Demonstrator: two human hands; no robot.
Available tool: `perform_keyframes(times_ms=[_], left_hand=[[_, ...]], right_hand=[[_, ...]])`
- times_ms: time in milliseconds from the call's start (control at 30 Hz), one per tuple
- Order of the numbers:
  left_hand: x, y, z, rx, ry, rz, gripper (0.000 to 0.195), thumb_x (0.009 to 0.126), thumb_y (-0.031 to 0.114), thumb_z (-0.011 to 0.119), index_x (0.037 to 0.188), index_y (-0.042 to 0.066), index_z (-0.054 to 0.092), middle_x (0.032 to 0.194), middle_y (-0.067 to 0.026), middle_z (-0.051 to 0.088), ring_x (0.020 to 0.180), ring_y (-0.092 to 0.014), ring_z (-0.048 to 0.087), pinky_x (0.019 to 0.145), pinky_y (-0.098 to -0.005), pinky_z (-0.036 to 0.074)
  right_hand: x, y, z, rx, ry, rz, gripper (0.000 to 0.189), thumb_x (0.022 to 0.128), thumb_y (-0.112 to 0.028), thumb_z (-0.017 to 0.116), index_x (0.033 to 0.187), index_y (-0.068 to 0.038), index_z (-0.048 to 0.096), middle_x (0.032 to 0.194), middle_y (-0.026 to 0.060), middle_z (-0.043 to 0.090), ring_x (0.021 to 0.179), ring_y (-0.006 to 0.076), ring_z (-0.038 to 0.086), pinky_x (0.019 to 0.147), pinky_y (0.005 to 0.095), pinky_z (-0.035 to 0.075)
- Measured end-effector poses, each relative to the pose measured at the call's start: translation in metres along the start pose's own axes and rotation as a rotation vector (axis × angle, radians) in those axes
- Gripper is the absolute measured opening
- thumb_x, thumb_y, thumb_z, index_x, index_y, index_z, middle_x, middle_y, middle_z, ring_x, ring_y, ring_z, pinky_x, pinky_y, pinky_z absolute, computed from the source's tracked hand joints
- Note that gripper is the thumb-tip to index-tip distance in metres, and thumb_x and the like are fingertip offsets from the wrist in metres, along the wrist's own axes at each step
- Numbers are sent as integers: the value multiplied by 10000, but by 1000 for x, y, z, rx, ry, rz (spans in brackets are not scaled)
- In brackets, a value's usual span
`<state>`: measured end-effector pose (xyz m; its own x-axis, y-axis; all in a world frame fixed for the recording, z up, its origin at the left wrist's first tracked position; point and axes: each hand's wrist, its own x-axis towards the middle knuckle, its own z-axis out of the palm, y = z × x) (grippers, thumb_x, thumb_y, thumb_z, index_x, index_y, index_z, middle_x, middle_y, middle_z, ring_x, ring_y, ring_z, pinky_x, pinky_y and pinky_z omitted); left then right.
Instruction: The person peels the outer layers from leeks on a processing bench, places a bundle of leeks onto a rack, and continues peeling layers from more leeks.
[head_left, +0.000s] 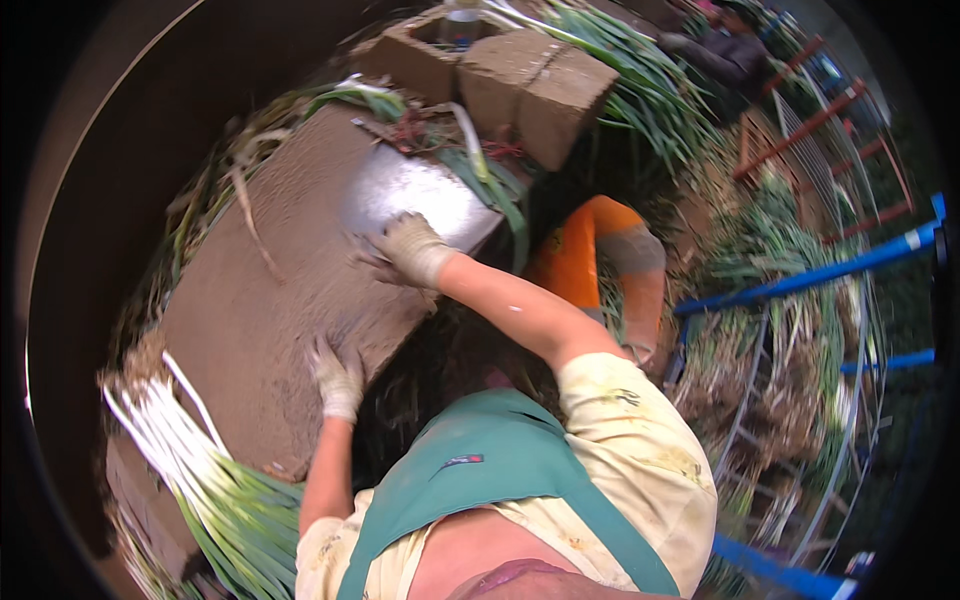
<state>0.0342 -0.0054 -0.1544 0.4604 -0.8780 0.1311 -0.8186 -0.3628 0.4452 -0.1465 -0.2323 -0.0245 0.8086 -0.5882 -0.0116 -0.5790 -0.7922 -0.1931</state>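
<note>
Both of my hands wear pale, soiled work gloves. My left hand (337, 376) rests on the near edge of a mud-coated work board (255, 300), holding nothing. Farther along the board, my right hand (409, 251) is at the border between the muddy surface and a shiny metal plate (420, 191). Its fingers are spread and slightly blurred, and nothing shows in them. A loose leek (474, 150) lies across the far end of the plate beside tangled red ties (502, 146). On the left, a bunch of leeks (217, 465) with white stems and green leaves lies at the board's end.
Muddy concrete blocks (536, 86) stand beyond the plate, with more leeks (637, 75) behind. An orange curved object (581, 251) is right of my right forearm. Metal racks with blue bars (810, 270) hold leeks at the right. Another person (724, 56) is at the upper right.
</note>
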Motion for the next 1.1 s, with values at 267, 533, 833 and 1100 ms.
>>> perform_keyframes(times_ms=[267,533,833,1100], left_hand=[[-16,-19,14,59,-85,229,645,969,445,504,1435,9,413,1430,-283,451,1257,-466,480,1039,-509,419],[-14,-7,7,106,-10,425,466,1007,324,516,1308,-32,541,1234,-265,611,1082,-422,611,902,-472,514],[-2,-29,22,212,-39,346,476,1023,352,497,1263,-50,583,1211,-245,634,1097,-400,620,941,-455,511],[-137,110,-23,308,238,464,370,1000,283,516,1137,-34,648,1124,-232,661,1023,-388,644,900,-446,523]], right_hand=[[-93,-72,76,151,232,43,731,772,-468,700,1353,-57,531,1362,235,532,1287,427,468,1077,542,359],[-360,-100,193,132,263,539,680,636,-326,760,1245,-93,565,1295,152,566,1198,357,538,930,504,449],[-538,-174,262,690,-297,1515,462,871,-363,582,1160,-13,667,1188,216,660,1151,370,613,936,479,508],[-704,-359,366,926,235,1786,412,836,-387,627,1053,-50,723,1013,224,702,964,384,681,855,462,529]])
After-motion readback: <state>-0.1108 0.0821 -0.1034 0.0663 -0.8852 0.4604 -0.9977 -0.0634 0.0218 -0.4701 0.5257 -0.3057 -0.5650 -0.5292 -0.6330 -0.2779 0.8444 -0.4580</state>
